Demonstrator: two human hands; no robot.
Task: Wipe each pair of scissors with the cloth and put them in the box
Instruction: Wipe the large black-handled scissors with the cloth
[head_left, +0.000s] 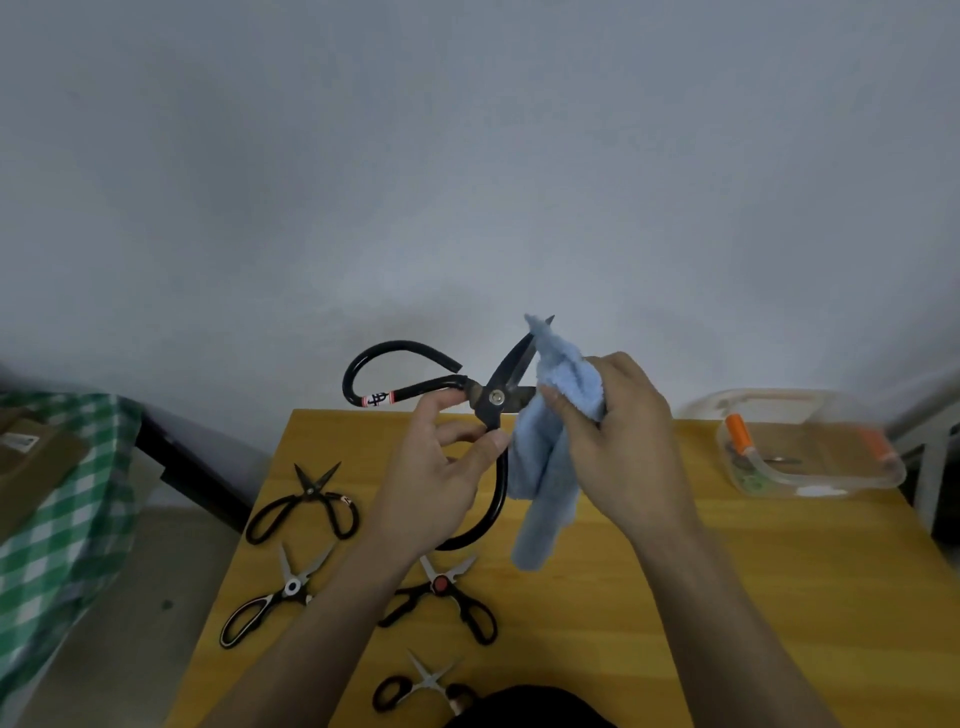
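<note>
Big black scissors (493, 400) held up over the counter (675, 597), left of the box (810, 447). L hand (441, 467) grip pinches them just below the pivot; blades run up and to the right from it. R hand (618, 436) grip is closed round the blue cloth (550, 457), wrapped on the blades. Judgement: wipe should run along the blade axis, away from L. Box is nearer R.

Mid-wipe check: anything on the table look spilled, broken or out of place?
Nothing stands out. The left hand holds the big black scissors, the right hand wipes a blade with the blue cloth. Four scissors lie on the table; the clear box sits upright.
</note>
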